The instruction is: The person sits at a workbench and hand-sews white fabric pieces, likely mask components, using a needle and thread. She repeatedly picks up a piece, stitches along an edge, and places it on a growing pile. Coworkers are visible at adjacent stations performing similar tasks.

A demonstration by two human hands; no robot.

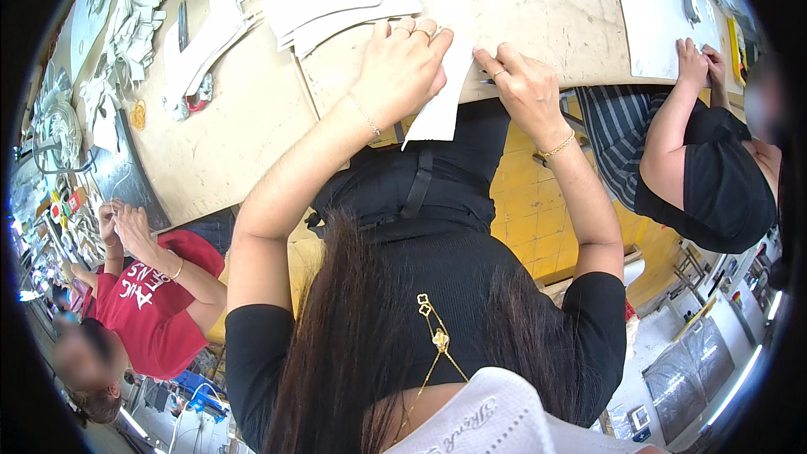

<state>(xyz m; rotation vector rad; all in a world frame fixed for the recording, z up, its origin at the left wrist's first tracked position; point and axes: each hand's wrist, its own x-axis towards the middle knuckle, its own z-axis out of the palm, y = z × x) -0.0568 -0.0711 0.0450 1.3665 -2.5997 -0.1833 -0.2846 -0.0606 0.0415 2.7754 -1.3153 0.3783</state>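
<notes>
A pale, flat, tapered piece of sheet material [444,109] lies at the table's near edge, its lower end hanging over toward my lap. My left hand [403,67] is closed over its upper left part, fingers curled and thumb side pressing on it. At the piece's right edge is my right hand [523,88], with thumb and index finger pinched together near the upper corner. Whether those fingertips hold the piece or something small is hard to make out. A small dark pointed thing shows under the right hand, partly hidden.
Stacked white cut pieces [336,13] lie beyond my left hand. Farther left are a dark slim tool [182,25], more cut pieces [214,25] and heaped strips [126,25]. Co-workers sit at both sides: one in a red shirt [160,311], one in a black top [714,185].
</notes>
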